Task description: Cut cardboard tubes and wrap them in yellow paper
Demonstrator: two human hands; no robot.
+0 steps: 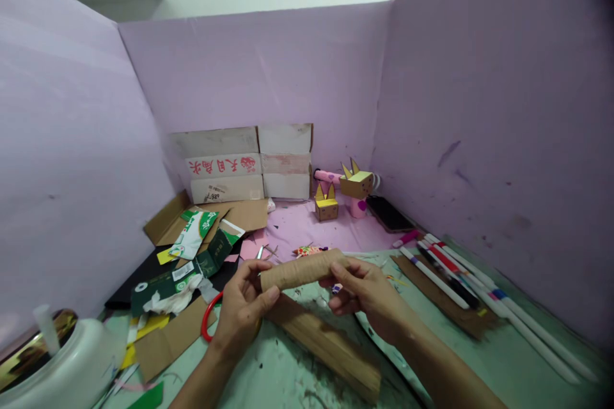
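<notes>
A ridged tan cardboard tube (303,270) is held level above the table between both hands. My left hand (244,307) grips its left end, thumb in front and fingers behind. At the right end, my right hand (357,284) pinches the tube between thumb and fingers. Below it, a long folded brown cardboard strip (330,351) lies slanting toward the lower right. Red-handled scissors (206,318) show partly beside my left hand, the rest of them hidden.
Cardboard scraps (170,335) and green packaging (158,287) crowd the left, near a white container (81,364). Markers (441,281) and a phone (389,214) lie on the right. Small box figures (326,209) and a flattened carton (225,166) stand at the back.
</notes>
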